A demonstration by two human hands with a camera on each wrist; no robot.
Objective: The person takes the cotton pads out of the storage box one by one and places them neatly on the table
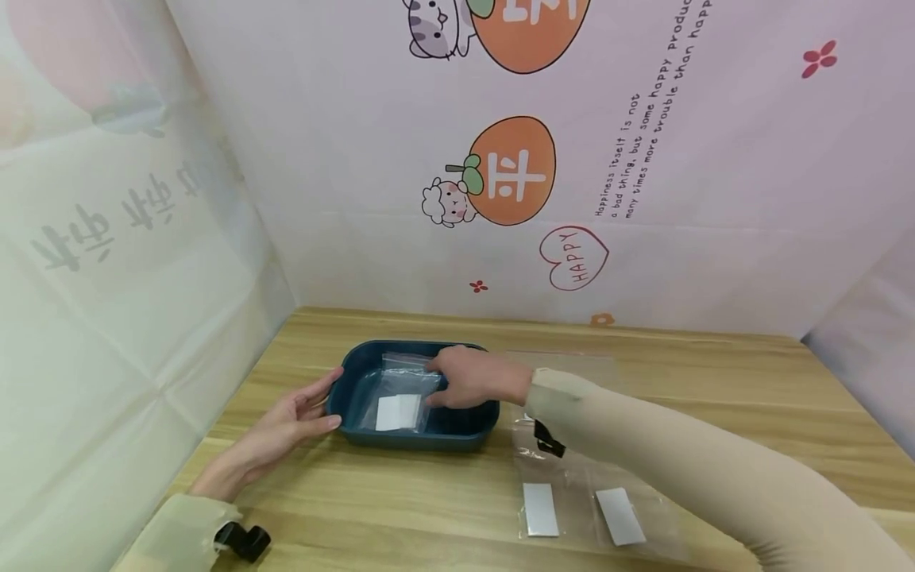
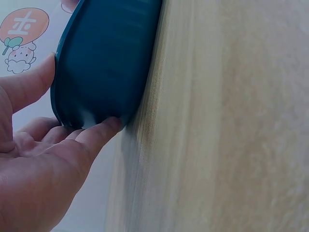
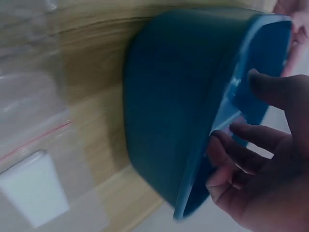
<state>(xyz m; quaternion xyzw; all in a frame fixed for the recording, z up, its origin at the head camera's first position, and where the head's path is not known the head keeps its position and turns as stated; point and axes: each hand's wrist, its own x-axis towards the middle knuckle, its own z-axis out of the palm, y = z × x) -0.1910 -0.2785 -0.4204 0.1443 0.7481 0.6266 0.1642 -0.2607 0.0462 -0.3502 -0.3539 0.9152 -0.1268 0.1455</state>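
Observation:
A dark blue plastic basin [image 1: 443,442] with rounded corners sits on the wooden table. My left hand [image 1: 289,425] holds its left end, thumb and fingers spread against the wall and rim, as the left wrist view also shows. Inside lies a clear zip bag [image 1: 407,381] with white cards [image 1: 399,412] at its lower end. My right hand [image 1: 472,380] reaches over the basin's right side, its thumb and forefinger apart at the bag's right edge. In the right wrist view the fingers [image 3: 224,150] bend over the rim; whether they touch the bag is unclear.
Right of the basin, clear plastic bags [image 1: 572,469] lie flat on the table [image 1: 372,508], partly under my right forearm. Two white cards, a left one [image 1: 540,510] and a right one [image 1: 620,516], show through them. Printed cloth walls [image 1: 386,238] stand behind and at both sides.

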